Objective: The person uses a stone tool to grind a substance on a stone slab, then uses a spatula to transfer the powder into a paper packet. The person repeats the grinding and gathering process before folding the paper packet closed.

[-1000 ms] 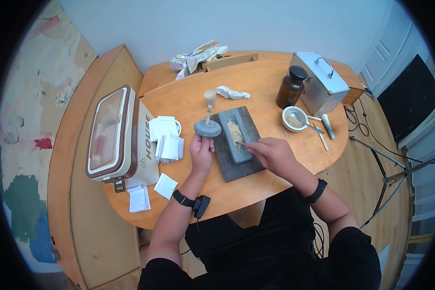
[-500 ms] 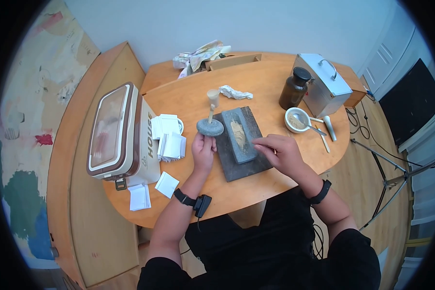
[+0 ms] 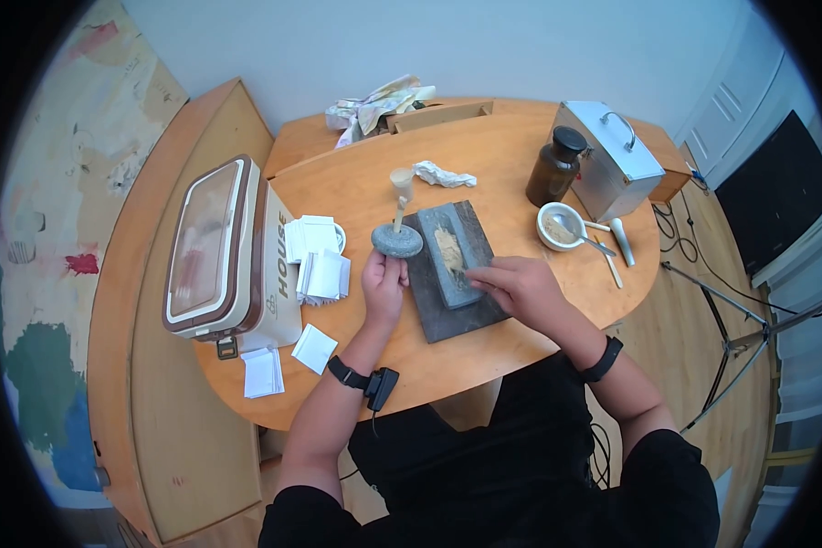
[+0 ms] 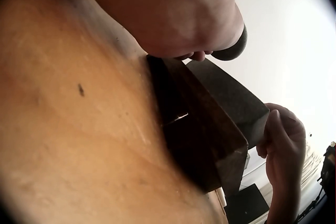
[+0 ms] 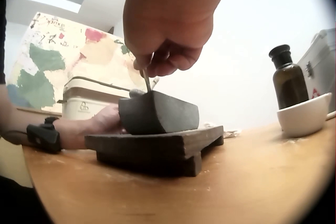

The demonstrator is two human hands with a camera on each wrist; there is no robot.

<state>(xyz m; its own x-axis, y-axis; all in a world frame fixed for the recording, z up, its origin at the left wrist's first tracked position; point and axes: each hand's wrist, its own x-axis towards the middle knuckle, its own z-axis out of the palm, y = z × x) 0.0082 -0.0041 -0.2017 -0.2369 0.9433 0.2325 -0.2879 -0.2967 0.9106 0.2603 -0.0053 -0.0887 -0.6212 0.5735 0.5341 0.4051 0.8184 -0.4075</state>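
My left hand grips the edge of a round grey stone grinding wheel, whose pale wooden handle points away from me. Beside it lies a long grey stone grinding trough on a dark wooden stand. Tan powder coats the hollow of the trough. My right hand is over the trough's near right side, fingertips at the rim. Between thumb and fingers it pinches a thin, flat metal tool, whose lower end reaches the trough in the right wrist view.
To the right stand a white mortar with powder and a spoon, a brown glass bottle and a silver case. White paper squares and a cream HOUSE box are on the left. A small cup and crumpled tissue lie behind.
My right hand has lifted away from the trough to the right, then come back to it with the tool. The left hand keeps its grip on the wheel.
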